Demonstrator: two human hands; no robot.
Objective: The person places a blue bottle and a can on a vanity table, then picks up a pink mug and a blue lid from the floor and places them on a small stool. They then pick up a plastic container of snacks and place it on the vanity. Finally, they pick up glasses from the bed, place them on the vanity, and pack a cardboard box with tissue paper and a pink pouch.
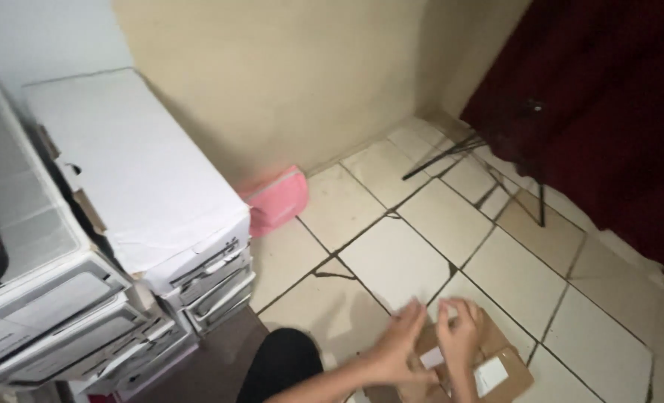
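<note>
A flat brown cardboard package (507,369) with white labels lies on the tiled floor at the bottom of the head view. My left hand (400,342) rests on its left part, fingers spread over the top edge. Beside it, my right hand (460,332) presses on the package's middle, fingers curled at the far edge next to a small white label (431,357). A larger white label (490,375) sits to the right of my right wrist. My dark-clothed knee (281,362) is at the left of the package.
Stacked white cardboard boxes (134,183) stand at the left against the wall. A pink box (276,200) lies behind them at the wall's foot. A black tripod (496,160) stands before a dark red curtain (608,112). The floor tiles (391,261) are cracked.
</note>
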